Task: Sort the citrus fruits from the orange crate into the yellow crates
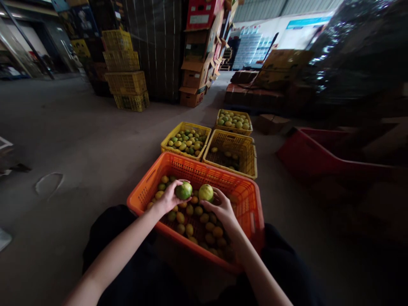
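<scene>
My left hand (171, 198) is closed around a round green fruit (184, 191), which looks like citrus. In my right hand (222, 206) is a paler yellow-green fruit (206, 193) of the same sort, gripped between thumb and fingers. Both fruits are held up side by side, a small gap apart, over a large orange plastic crate (245, 187). Inside that crate lie many loose yellow, orange and green fruits (189, 230), with some of the crate's bottom showing between them. My forearms reach across its near rim and hide part of the contents.
Just beyond the orange crate stand a yellow crate (163, 143) of green and yellow fruit and another yellow crate (254, 159) holding a few. Behind is a third full crate (219, 126). Stacked yellow crates (126, 83), cardboard boxes (193, 79) and a red bin (302, 157) stand around.
</scene>
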`<action>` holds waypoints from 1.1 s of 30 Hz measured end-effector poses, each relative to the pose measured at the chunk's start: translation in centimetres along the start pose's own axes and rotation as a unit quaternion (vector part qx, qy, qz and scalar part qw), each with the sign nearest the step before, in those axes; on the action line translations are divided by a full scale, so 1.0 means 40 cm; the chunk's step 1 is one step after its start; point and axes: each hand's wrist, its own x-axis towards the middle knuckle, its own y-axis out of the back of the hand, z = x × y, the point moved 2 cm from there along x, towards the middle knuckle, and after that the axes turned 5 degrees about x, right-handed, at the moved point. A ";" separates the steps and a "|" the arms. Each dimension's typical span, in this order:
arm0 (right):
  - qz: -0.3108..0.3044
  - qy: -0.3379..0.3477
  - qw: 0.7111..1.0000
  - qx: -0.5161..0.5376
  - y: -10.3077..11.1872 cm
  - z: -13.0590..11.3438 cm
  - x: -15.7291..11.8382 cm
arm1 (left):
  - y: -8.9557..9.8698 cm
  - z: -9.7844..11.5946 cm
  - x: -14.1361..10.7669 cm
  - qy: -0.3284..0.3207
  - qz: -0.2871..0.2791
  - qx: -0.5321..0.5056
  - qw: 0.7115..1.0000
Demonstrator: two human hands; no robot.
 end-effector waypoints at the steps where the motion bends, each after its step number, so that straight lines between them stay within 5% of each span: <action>1: -0.001 0.000 1.000 0.001 0.000 0.000 0.000 | -0.005 0.001 -0.001 -0.006 0.001 0.013 1.000; 20: 0.019 -0.043 0.995 0.087 -0.004 -0.009 -0.013 | -0.034 -0.016 0.034 -0.059 0.013 0.108 0.992; 33: -0.004 -0.087 0.965 0.249 0.015 -0.036 -0.006 | -0.106 -0.016 0.080 -0.001 0.071 -0.046 0.996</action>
